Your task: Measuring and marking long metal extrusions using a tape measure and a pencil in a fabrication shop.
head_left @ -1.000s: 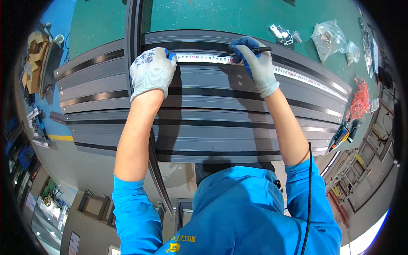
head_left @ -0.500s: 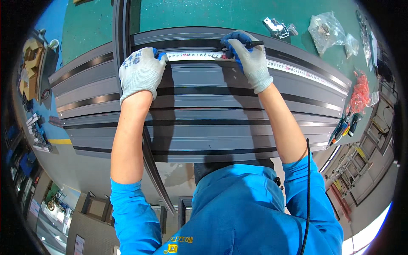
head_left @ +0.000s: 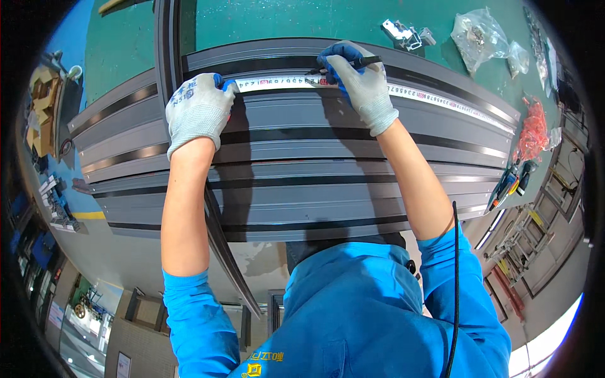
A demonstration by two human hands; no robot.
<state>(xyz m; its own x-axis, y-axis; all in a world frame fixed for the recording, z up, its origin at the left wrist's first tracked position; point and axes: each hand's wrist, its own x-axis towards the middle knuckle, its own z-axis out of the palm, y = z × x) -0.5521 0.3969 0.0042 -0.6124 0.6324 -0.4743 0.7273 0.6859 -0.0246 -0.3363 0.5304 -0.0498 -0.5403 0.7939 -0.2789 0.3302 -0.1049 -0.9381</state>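
Note:
A white tape measure is stretched lengthwise along dark grey metal profiles that lie side by side. At its left part my gloved left hand is closed on the tape, beside an upright-lying dark bar that crosses the profiles. My right hand, also in a grey glove with blue fingertips, grips a black marker pen. Its thin tip points left, close to the tape's far edge; whether it touches the metal I cannot tell. My right fingers rest over the tape.
On the green tabletop beyond lie metal brackets and a clear plastic bag of small parts. Red netting and hand tools are at the right end. A long dark bar slants toward the floor beside my left arm.
The view has shifted slightly, so the hands, tape and crossing bar appear a little farther left. Both hands keep their grips and nearly the same places along the tape.

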